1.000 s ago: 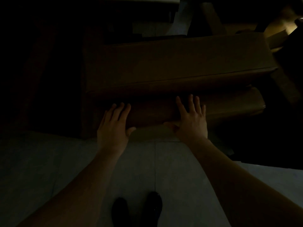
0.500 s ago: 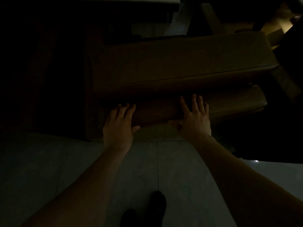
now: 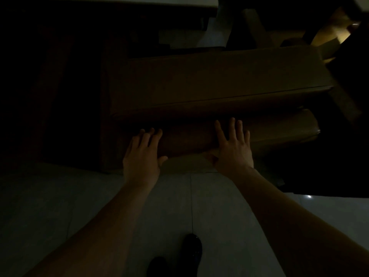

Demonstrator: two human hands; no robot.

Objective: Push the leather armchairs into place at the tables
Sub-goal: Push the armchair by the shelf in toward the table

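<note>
The room is very dim. A brown leather armchair [image 3: 209, 84] fills the middle of the view, seen from behind and above, with its rounded backrest top [image 3: 279, 128] nearest me. My left hand [image 3: 141, 156] lies flat on the backrest's left part, fingers spread. My right hand [image 3: 233, 148] lies flat on the backrest further right, fingers spread too. Neither hand grips anything. A pale table edge [image 3: 179, 1] shows at the top, beyond the chair.
Pale tiled floor [image 3: 60, 206] lies under me, with my dark shoes [image 3: 191, 248] at the bottom. A dark mass [image 3: 329, 166] stands to the right of the chair. Wooden furniture legs [image 3: 257, 29] and a lit patch [image 3: 339, 31] sit at the top right.
Both hands and the armchair have shifted slightly forward and right. My feet have stepped forward, the right shoe now ahead of the left.
</note>
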